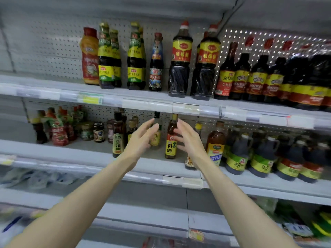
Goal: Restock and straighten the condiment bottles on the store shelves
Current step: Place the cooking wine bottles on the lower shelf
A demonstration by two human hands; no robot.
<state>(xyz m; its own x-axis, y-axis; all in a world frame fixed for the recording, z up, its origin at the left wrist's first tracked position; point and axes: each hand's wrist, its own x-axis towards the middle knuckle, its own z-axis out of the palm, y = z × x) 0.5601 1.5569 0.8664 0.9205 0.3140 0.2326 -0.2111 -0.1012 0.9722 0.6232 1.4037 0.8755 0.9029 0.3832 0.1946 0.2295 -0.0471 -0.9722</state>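
Note:
Both my arms reach toward the middle shelf [93,149]. My left hand [141,138] has straight, spread fingers just in front of a pale bottle with a black cap [156,133], and holds nothing. My right hand [189,138] is also spread, its fingers beside a brown cooking-wine bottle with a yellow label [171,140]. Whether either hand touches a bottle I cannot tell. A dark sesame-oil bottle [117,138] stands left of my left hand.
The upper shelf [53,85] carries tall sauce bottles [180,59] and dark soy bottles [258,79] to the right. Jars [98,132] and red pouches [59,133] sit on the middle shelf's left, large jugs [238,154] on its right. Price-tag rails [186,108] line the edges.

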